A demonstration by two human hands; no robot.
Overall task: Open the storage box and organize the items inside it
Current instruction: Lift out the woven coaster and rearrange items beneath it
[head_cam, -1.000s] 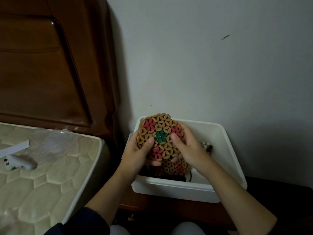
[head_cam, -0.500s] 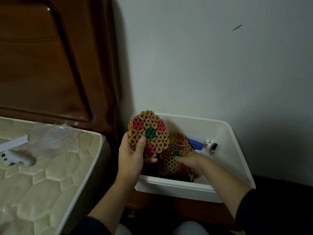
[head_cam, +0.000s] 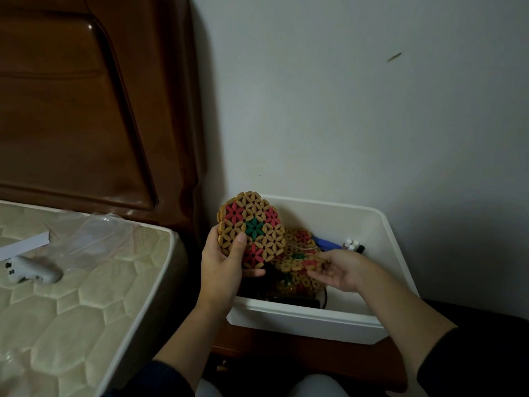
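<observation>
Gripping upright mat: left hand | right hand pinching second mat over box

1. Matt white plastic storage box, smooth-walled.
2. Openwork mat of tan, red and green bead-like pieces.
3. Glossy dark wooden headboard.
4. Quilted cloth mattress under crinkled clear plastic sheet.
</observation>
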